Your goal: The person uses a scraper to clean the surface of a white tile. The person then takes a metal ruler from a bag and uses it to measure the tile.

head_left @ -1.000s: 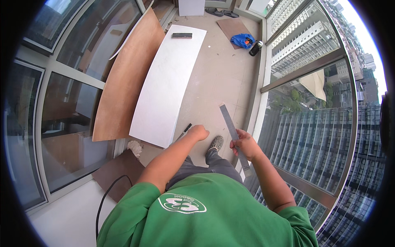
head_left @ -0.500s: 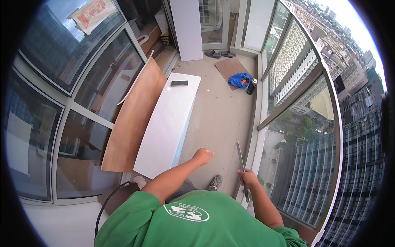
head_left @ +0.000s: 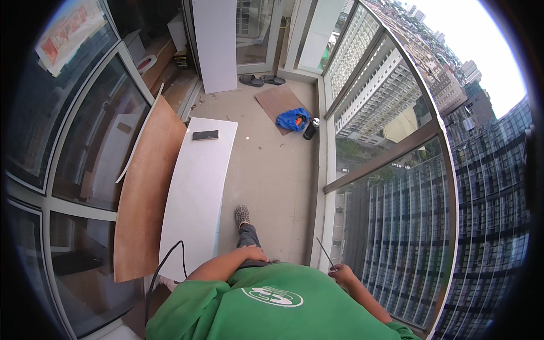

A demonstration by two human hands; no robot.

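Note:
My right hand (head_left: 342, 275), low beside the balcony's glass side, is closed round a thin grey metal strip (head_left: 324, 253). The strip tilts up and to the left out of the fist, its tip free. My left hand (head_left: 249, 256) lies against my trousers at the waist, fingers stretched out, with nothing seen in it. Left of my legs a long white panel (head_left: 195, 187) stretches away from me, a dark flat block (head_left: 205, 135) resting on its far end. Beside it leans a bent brown wooden sheet (head_left: 144, 192).
A black cable (head_left: 164, 262) loops up at my left. Farther off on the tiled floor are a brown board (head_left: 272, 102), a blue bag (head_left: 292, 119), a dark bottle (head_left: 311, 129) and grey slippers (head_left: 251, 80). A tall white panel (head_left: 216, 45) stands behind; a glass railing (head_left: 385, 170) borders the right.
My left hand has drawn back from in front of me to my waist. My right hand, still gripping the strip, is lower. The view has shifted, and one foot has stepped forward.

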